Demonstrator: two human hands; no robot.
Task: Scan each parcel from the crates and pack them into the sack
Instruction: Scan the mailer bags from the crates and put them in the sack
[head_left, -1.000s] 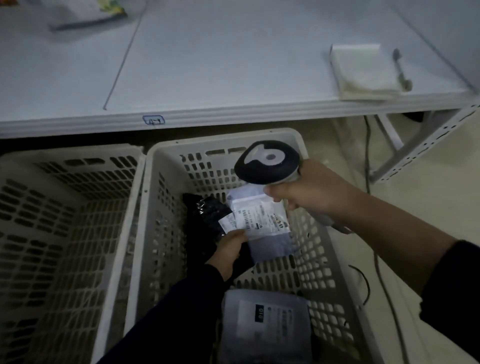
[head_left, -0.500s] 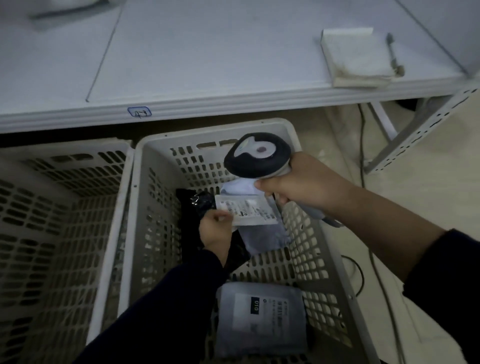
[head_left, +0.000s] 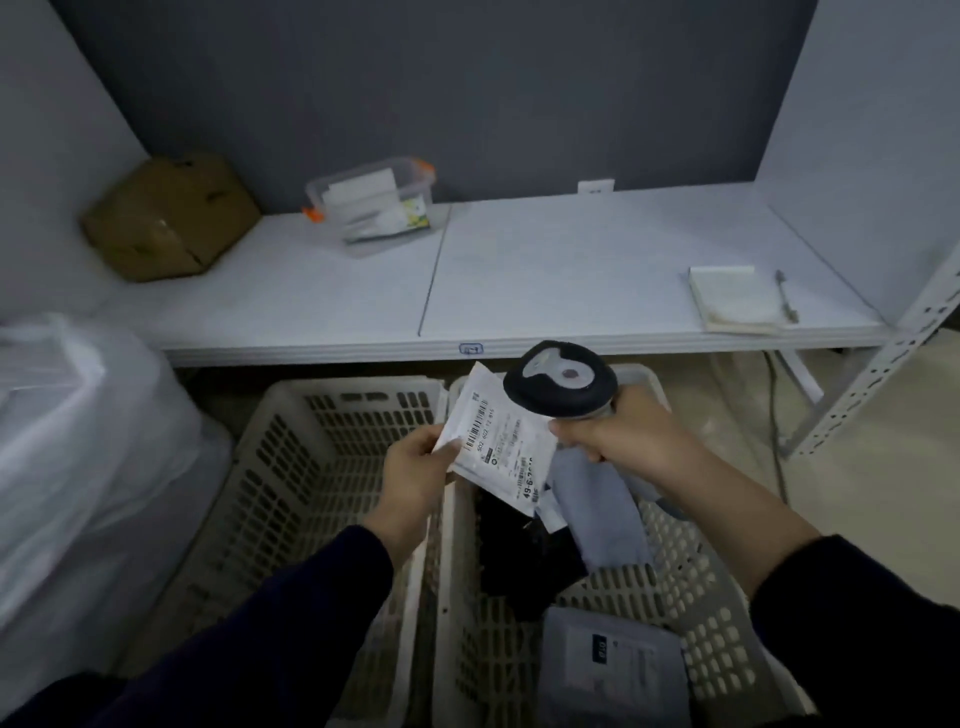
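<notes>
The parcel (head_left: 501, 447) under handling is a flat white packet with its barcode label facing up. It is held tilted in the air above the adjoining rims of the two crates, near the centre of the view. The left hand (head_left: 413, 470), at the packet's 9 o'clock, pinches its left edge, thumb on the label side and fingers curled beneath. The scanner (head_left: 563, 384), which has a dark-rimmed head and a pale top, sits at the packet's 2 o'clock, its head overlapping the packet's upper right corner (contact cannot be confirmed). The right hand (head_left: 621, 436) is clenched round the scanner's handle. Below, at the packet's 5 o'clock, the right crate (head_left: 696, 577) contains a grey parcel (head_left: 605, 512) lying against a black parcel (head_left: 524, 558). At 6 o'clock, nearer the viewer, it also holds a labelled parcel (head_left: 615, 662). The left crate (head_left: 291, 467) stands against the right one, at 8 o'clock. The sack (head_left: 78, 441), white and translucent, stands at 9 o'clock at the left edge of the view, beside the left crate. Beyond the crates, at 12 o'clock, runs a white table (head_left: 571, 270). On it are a cardboard box (head_left: 169, 218) at 10 o'clock, a clear container (head_left: 374, 205) with orange clips at 11 o'clock, and at 2 o'clock a white pad (head_left: 732, 299) with a pen (head_left: 785, 293) just beside it.
</notes>
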